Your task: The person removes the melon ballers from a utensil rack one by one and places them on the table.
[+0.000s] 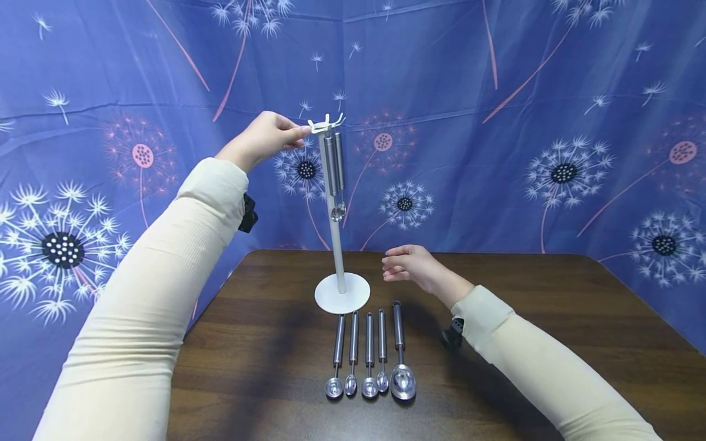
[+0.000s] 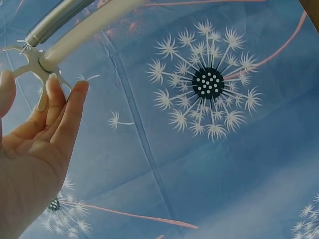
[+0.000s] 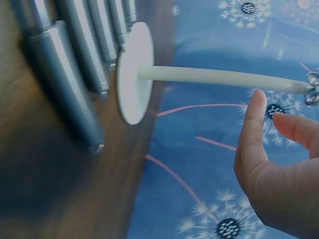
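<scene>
At the top of a white stand (image 1: 334, 245), my left hand (image 1: 269, 138) pinches one arm of its hooked head (image 1: 322, 127) between thumb and fingers. Two steel-handled scoops (image 1: 332, 165) hang from that head with their small bowls downward. In the left wrist view, the fingertips (image 2: 79, 89) lie along the hooks beside a steel handle (image 2: 55, 22). My right hand (image 1: 410, 267) hovers over the table to the right of the pole, holding nothing, with thumb and fingers apart in the right wrist view.
Several steel scoops (image 1: 369, 343) lie in a row on the brown wooden table (image 1: 248, 367), handles toward the stand's round base (image 1: 342, 301). The rightmost scoop (image 1: 402, 381) has the largest bowl. A blue dandelion-print cloth (image 1: 469, 122) hangs behind the table.
</scene>
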`<move>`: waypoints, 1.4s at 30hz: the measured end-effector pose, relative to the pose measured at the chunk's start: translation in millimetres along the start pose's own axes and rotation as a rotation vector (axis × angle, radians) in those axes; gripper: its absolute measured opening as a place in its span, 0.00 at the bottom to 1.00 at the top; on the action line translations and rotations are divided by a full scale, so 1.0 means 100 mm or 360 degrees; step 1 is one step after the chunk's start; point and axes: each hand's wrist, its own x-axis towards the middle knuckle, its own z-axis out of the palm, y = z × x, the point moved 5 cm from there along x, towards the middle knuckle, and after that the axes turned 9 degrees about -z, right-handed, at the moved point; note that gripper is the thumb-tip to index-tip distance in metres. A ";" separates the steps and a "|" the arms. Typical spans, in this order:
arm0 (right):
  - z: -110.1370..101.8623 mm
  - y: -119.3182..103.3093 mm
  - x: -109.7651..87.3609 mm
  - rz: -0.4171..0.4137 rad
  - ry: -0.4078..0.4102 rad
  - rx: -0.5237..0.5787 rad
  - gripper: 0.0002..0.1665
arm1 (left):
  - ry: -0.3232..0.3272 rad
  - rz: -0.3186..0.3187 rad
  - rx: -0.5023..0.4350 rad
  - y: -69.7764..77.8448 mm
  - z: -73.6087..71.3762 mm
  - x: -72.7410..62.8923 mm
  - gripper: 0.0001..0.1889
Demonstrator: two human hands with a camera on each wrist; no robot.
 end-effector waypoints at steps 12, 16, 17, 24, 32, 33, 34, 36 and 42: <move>0.22 -0.57 0.19 -0.0117 0.0003 -0.0018 0.27 | 0.0032 -0.0012 0.0020 0.00 0.00 -0.01 0.26; 0.28 -0.80 0.26 -0.0175 0.0052 -0.0042 0.26 | 0.0034 -0.0028 -0.0060 -0.02 -0.02 -0.01 0.27; 0.29 -0.85 0.28 -0.0191 0.0073 -0.0044 0.26 | 0.0041 -0.0027 -0.0081 -0.02 -0.02 0.00 0.27; 0.37 -1.14 0.39 -0.0316 0.0210 0.0057 0.24 | 0.0079 -0.0015 -0.0197 -0.01 -0.02 0.00 0.25; 0.46 -1.32 0.50 -0.0423 0.0273 0.0102 0.24 | 0.0090 -0.0045 -0.0297 -0.01 0.00 0.00 0.25; 0.47 -1.34 0.52 -0.0436 0.0277 0.0100 0.24 | 0.0090 -0.0044 -0.0310 -0.01 0.00 0.00 0.25; 0.47 -1.36 0.54 -0.0454 0.0282 0.0101 0.23 | 0.0090 -0.0043 -0.0324 -0.01 0.00 0.01 0.25; 0.48 -1.41 0.58 -0.0487 0.0286 0.0086 0.23 | 0.0090 -0.0040 -0.0337 -0.01 0.00 0.02 0.26; 0.51 -1.48 0.66 -0.0539 0.0279 -0.0027 0.22 | 0.0094 -0.0049 -0.0338 -0.01 0.00 0.01 0.26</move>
